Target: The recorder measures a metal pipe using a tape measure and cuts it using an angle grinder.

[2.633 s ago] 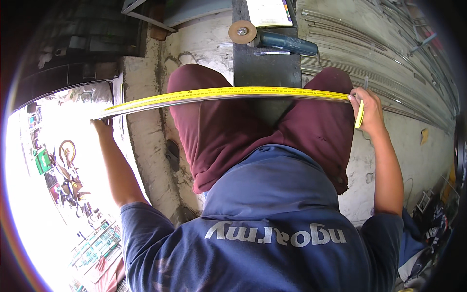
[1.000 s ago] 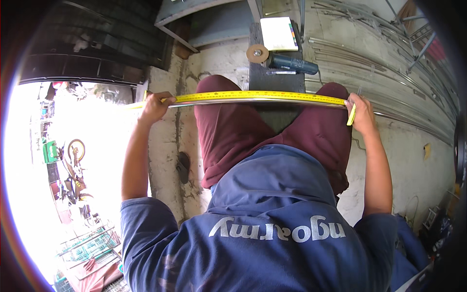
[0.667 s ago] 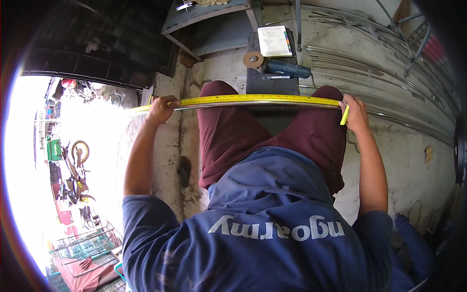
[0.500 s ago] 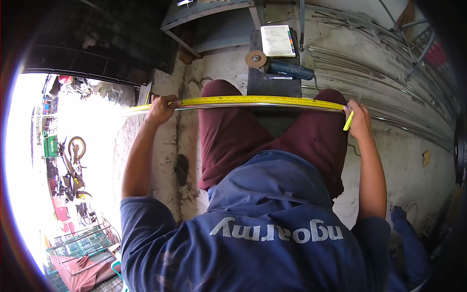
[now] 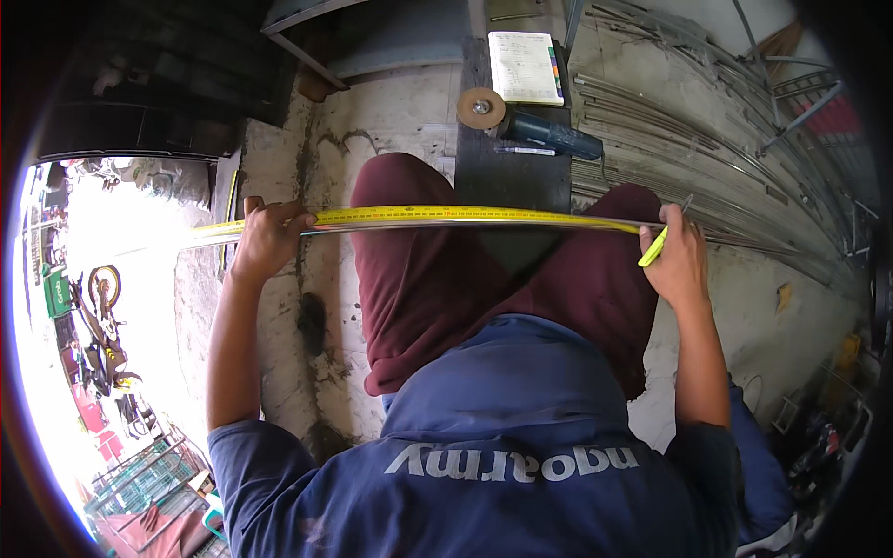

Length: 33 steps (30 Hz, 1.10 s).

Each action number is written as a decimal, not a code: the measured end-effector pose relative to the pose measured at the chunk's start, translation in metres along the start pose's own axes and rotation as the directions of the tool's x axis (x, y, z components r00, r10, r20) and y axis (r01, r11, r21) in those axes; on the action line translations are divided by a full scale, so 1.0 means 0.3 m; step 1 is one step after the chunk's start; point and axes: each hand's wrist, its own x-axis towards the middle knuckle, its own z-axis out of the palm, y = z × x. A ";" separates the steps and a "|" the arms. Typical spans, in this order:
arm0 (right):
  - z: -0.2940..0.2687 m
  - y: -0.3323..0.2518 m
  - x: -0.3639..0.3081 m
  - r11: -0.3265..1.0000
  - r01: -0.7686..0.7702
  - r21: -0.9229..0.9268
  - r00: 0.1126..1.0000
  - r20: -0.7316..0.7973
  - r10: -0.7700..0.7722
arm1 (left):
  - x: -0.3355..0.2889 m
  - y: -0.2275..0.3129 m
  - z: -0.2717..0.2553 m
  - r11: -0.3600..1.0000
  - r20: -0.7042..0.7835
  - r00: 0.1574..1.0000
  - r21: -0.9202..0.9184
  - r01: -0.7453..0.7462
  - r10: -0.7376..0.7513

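Observation:
A long yellow measuring tape (image 5: 428,215) is stretched across my knees, along a thin shiny metal tube (image 5: 372,228). My left hand (image 5: 268,240) is closed around the tape and tube, left of my left knee. Both run on past it toward the bright doorway. Beyond my right knee, my right hand (image 5: 679,256) is closed at the tape and tube. It also grips a slim yellow-green pen-like tool (image 5: 655,247), whose exact kind I cannot make out. The tube continues to the right past this hand.
An angle grinder (image 5: 553,137) with a brown disc lies on a dark bench (image 5: 512,181) before my knees. Behind it is an open notebook (image 5: 526,70). Several metal rods (image 5: 670,121) lie on the floor at right. A motorbike (image 5: 102,325) stands outside at left.
Both hands, the tape and the tube sit slightly lower in view, the left hand farther left. The view has shifted a little. Both hands keep their hold.

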 end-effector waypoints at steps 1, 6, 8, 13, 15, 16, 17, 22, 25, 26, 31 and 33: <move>-0.036 -0.046 0.024 1.000 0.009 -0.002 1.000 -0.001 -0.009 | 0.004 0.008 -0.001 1.000 -0.006 1.000 -0.002 0.007 -0.007; -0.281 -0.360 0.151 0.887 0.448 -0.114 0.882 -0.108 -0.460 | -0.015 0.001 0.004 0.999 -0.035 0.998 0.017 -0.049 0.050; -0.354 -0.453 0.152 0.767 0.606 0.213 0.794 -0.095 -0.601 | -0.019 -0.001 0.000 0.998 -0.055 0.996 -0.008 -0.068 0.067; -0.406 -0.585 0.101 0.493 0.862 0.120 0.505 -0.287 -0.814 | -0.017 0.009 -0.001 0.999 -0.024 0.999 -0.015 -0.045 0.045; -0.409 -0.589 0.106 0.398 0.911 0.108 0.409 -0.362 -0.838 | -0.020 0.020 0.011 0.994 -0.047 0.995 -0.052 -0.094 0.092; -0.409 -0.606 0.105 0.397 0.912 0.104 0.403 -0.414 -0.816 | -0.017 0.011 0.021 0.992 -0.070 0.991 -0.046 -0.119 0.115; -0.413 -0.621 0.099 0.398 0.911 0.107 0.400 -0.463 -0.791 | -0.026 0.008 0.018 0.993 -0.057 0.993 -0.036 -0.109 0.106; -0.503 -0.628 0.106 0.401 0.906 0.131 0.422 -0.281 -0.862 | 0.004 0.001 0.031 0.987 -0.053 0.989 -0.076 -0.140 0.136; -0.501 -0.618 0.125 0.331 0.919 0.216 0.379 -0.241 -0.894 | -0.001 -0.011 0.039 0.987 -0.046 0.992 -0.096 -0.126 0.122; -0.510 -0.616 0.126 0.338 0.914 0.224 0.385 -0.218 -0.897 | 0.003 -0.011 0.042 0.986 -0.056 0.989 -0.088 -0.138 0.133; -0.503 -0.561 0.087 0.550 0.823 0.143 0.567 -0.156 -0.809 | 0.022 0.015 0.022 0.991 -0.034 0.991 -0.046 -0.130 0.128; -0.497 -0.534 0.081 0.622 0.777 0.097 0.630 -0.143 -0.764 | 0.025 0.021 0.029 0.964 -0.070 0.961 0.009 -0.267 0.267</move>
